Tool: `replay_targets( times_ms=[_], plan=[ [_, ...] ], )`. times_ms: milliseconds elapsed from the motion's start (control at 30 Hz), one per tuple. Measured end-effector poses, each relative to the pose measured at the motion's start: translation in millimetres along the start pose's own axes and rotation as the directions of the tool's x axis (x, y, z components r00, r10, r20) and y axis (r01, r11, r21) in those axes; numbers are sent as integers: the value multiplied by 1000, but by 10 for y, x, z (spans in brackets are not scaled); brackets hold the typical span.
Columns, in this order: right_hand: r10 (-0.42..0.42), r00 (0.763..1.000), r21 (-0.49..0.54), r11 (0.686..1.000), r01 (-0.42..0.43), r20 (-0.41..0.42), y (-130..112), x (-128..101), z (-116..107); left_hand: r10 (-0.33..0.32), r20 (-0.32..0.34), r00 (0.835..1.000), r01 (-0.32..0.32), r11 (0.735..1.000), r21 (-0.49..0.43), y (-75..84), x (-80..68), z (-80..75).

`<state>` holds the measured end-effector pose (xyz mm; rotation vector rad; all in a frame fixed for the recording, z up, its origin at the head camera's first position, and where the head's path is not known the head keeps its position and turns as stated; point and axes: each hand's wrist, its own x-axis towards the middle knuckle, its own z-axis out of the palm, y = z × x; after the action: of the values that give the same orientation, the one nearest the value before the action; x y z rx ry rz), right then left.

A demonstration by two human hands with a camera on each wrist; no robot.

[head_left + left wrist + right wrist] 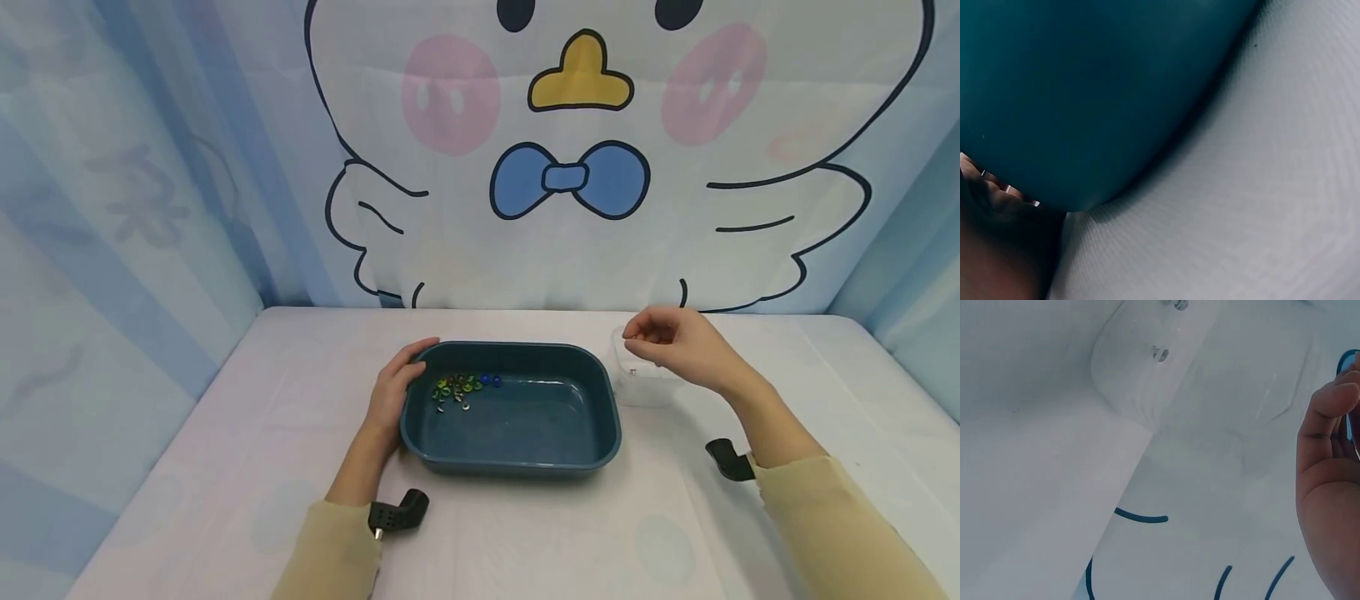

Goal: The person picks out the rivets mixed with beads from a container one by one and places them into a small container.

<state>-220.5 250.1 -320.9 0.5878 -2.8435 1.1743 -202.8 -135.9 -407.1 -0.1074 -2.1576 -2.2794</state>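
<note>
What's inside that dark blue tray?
In the tray, toward its left side, I see green beads, two blue beads and some shiny bits. The floor beneath them is covered; so is anything under the tray.

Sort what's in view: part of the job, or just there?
Likely in the job:
- tray, held by the left hand
- green beads, blue beads and metal bits in the tray
- clear box with more metal bits, right hand above it

Just there:
- tablecloth
- printed backdrop
- black wrist cameras
</note>
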Motion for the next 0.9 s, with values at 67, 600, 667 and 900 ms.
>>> replay_targets(
  times_ms=[67, 600, 667, 900],
  plan=[
    [4, 1000, -10, 1000, -4, -4, 31, 0, 2, 1, -2, 1000, -1, 1000, 1, 3, 0, -1],
    [29, 999, -9, 1000, -29, -32, 80, -43, 11, 5, 10, 1000, -4, 999, -42, 11, -15, 10],
    [31, 999, -3, 1000, -31, -28, 74, -41, 11, 2, 9, 1000, -2, 999, -38, 12, -16, 10],
    [39, 999, 0, 999, -39, -34, 11, -20, -22, 3, 9, 1000, -3, 999, -34, 16, -15, 11]
  ],
)
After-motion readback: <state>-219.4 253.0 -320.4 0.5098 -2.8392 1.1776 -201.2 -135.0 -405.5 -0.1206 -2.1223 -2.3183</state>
